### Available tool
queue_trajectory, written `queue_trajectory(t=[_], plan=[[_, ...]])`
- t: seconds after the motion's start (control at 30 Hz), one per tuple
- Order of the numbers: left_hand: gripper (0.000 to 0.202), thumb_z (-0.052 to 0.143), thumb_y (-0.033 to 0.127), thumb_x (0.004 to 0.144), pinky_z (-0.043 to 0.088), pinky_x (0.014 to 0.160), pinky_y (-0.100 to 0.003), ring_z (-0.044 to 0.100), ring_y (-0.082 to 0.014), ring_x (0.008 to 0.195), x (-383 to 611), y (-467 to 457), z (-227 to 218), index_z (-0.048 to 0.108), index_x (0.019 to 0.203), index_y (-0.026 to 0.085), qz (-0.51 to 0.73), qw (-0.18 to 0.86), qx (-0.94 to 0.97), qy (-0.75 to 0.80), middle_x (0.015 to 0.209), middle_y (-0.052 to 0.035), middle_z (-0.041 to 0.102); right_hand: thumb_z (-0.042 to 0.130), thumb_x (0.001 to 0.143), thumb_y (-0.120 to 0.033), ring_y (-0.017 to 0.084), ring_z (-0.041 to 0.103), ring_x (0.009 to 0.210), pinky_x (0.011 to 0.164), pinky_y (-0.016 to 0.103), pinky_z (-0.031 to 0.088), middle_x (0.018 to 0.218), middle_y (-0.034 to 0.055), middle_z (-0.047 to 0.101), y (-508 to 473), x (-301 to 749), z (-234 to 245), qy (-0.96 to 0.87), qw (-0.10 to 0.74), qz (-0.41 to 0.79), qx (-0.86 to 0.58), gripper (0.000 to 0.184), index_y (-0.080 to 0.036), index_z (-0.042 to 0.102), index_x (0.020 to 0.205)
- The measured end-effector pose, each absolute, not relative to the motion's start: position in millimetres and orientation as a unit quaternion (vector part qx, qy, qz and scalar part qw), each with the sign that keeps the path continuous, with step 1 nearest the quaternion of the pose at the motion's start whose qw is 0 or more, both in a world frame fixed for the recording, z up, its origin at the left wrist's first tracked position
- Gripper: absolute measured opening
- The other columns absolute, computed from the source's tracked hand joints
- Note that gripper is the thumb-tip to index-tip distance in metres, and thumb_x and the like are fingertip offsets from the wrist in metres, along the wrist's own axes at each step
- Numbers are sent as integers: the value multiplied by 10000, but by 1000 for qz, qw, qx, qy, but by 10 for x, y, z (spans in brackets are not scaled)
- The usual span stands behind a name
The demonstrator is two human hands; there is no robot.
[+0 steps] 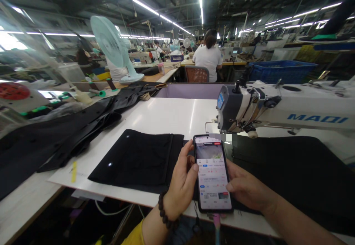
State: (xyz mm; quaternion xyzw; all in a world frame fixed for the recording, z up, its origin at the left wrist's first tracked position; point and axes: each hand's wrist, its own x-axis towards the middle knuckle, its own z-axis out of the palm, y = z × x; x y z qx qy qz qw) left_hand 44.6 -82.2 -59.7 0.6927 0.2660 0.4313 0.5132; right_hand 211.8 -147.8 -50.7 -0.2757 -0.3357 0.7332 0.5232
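A smartphone [212, 174] with a lit screen is held upright at the table's front edge. My left hand [184, 180] grips its left side, thumb along the edge; a dark bead bracelet circles that wrist. Around the phone's right side is my right hand [246, 186], its thumb at the screen's edge and its other fingers partly hidden behind. Under and left of the phone lies a black fabric panel [141, 160] with two small white spots. Another black piece [294, 171] spreads to the right, below the sewing machine head [235, 108].
Long black fabric pieces [77, 130] are heaped on the left. A pale green fan [111, 45] stands behind them near thread spools [112, 85]. Farther back, a person in a white top [208, 58] sits facing away, left of a blue crate [280, 70].
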Motion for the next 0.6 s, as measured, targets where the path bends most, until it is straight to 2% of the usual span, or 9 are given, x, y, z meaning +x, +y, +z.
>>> queue_trajectory(t=[0.6], plan=[[441,390,294,924,419,860,-290,502,-154,977,438,-821,-622,259,1345,311,432,490,706,274,1299,-34,406,613,617,-67,273,527,1097,941,458,367,1183,86,593,-1480,2112,-506,-339,522,733,-275,627,-207,483,1214]])
